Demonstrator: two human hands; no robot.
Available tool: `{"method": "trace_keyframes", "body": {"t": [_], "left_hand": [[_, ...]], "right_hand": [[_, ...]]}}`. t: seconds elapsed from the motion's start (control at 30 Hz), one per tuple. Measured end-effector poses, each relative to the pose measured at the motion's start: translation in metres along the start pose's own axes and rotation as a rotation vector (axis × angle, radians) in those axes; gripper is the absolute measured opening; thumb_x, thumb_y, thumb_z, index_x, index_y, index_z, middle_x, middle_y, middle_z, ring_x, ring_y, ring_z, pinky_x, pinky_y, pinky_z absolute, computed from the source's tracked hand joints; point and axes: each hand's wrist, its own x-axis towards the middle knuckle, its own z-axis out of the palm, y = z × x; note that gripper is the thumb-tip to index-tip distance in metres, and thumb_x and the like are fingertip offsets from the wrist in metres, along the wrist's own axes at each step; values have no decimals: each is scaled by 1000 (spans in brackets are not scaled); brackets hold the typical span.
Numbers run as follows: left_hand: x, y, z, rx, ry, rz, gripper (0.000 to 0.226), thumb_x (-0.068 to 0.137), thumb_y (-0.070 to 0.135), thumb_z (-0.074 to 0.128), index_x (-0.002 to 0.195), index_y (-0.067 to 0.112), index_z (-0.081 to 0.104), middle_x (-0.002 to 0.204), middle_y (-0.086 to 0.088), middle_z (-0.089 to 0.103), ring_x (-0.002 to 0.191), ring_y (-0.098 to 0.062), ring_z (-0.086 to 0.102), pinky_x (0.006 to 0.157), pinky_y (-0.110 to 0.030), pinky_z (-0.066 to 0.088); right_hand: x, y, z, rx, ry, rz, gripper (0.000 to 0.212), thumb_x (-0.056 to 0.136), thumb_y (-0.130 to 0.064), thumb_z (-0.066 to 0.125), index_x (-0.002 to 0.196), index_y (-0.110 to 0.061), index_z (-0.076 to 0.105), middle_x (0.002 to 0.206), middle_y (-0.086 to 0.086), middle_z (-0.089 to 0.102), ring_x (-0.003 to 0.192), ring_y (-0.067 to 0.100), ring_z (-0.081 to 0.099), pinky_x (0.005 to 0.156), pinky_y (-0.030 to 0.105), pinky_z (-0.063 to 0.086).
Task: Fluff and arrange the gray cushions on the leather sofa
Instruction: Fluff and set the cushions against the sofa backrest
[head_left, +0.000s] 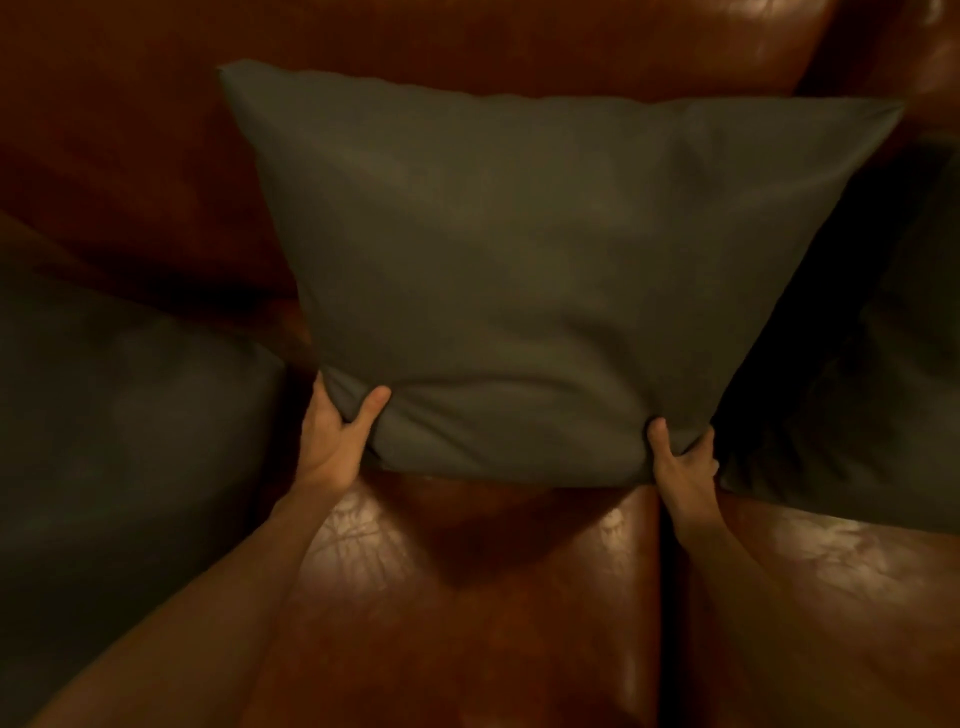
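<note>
A large gray cushion (524, 270) stands upright in the middle of the brown leather sofa (467, 597), leaning toward the backrest. My left hand (337, 436) grips its lower left corner, thumb on the front and fingers behind. My right hand (680, 457) grips the lower right corner the same way. A second gray cushion (119, 415) lies at the left, and a third gray cushion (872, 364) sits in shadow at the right.
The sofa's seat shows a dark seam (667, 597) between two seat pads below my right hand. The leather backrest (130, 156) rises behind the cushions. Both my bare forearms reach in from the bottom of the view.
</note>
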Motion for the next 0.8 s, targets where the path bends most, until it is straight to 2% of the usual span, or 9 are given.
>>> {"method": "trace_keyframes", "body": {"t": [0.07,0.2,0.37,0.43,0.5,0.57,0.67,0.7,0.8], "left_hand": [[-3,5,3,6,88,3,70,87,43,64,145,16,36,140,-6,51,128,-22,46,102,-24,32],[-12,-4,3,61,170,-5,60,87,36,67,135,4,47,130,-17,57,121,-31,53,95,-26,36],[-18,-10,-2,68,41,-37,65,86,46,63,136,10,41,133,-11,54,121,-27,51,96,-28,37],[-19,-5,-10,31,-21,-20,74,82,56,58,141,15,37,138,-5,50,125,-22,47,99,-27,34],[-21,4,-17,-16,-44,15,84,78,63,50,147,20,31,145,0,43,132,-17,41,105,-25,30],[-15,22,-22,-105,-11,47,85,79,66,45,151,24,25,149,2,39,135,-15,38,111,-27,29],[12,72,-22,-272,85,89,75,90,63,40,150,21,29,149,2,40,135,-13,38,109,-24,29],[23,90,-22,-303,117,93,70,93,60,41,150,21,30,148,3,41,133,-11,39,108,-23,29],[39,127,-21,-356,164,64,74,86,68,49,147,27,34,142,8,45,124,-9,43,107,-28,32]], "right_hand": [[-1,-3,-2,-28,38,19,80,86,-52,63,150,-22,24,151,10,30,142,28,19,111,38,22],[-13,4,-1,-104,114,139,88,79,-65,62,148,-26,23,150,17,25,137,42,25,110,50,26],[-22,10,-6,-178,45,80,123,56,-92,52,149,-17,21,153,12,26,142,33,19,117,54,18],[-26,3,-11,-155,12,-4,118,61,-90,49,151,-17,23,153,6,30,143,27,24,118,49,21],[-29,-8,-16,-8,-7,-87,105,69,-83,47,151,-21,24,149,-4,35,139,15,33,112,30,29],[-27,-31,-19,87,-17,-122,94,77,-71,42,154,-21,17,153,-4,32,137,7,32,104,16,29],[-5,-79,-24,132,38,-169,81,89,-71,29,155,-25,16,160,-6,22,143,10,24,112,22,22],[3,-99,-25,162,50,-195,77,92,-70,29,155,-27,20,159,-7,24,144,12,26,114,26,23],[13,-146,-26,253,32,-186,89,78,-81,44,150,-29,34,149,-7,43,131,15,45,112,38,36]]}}
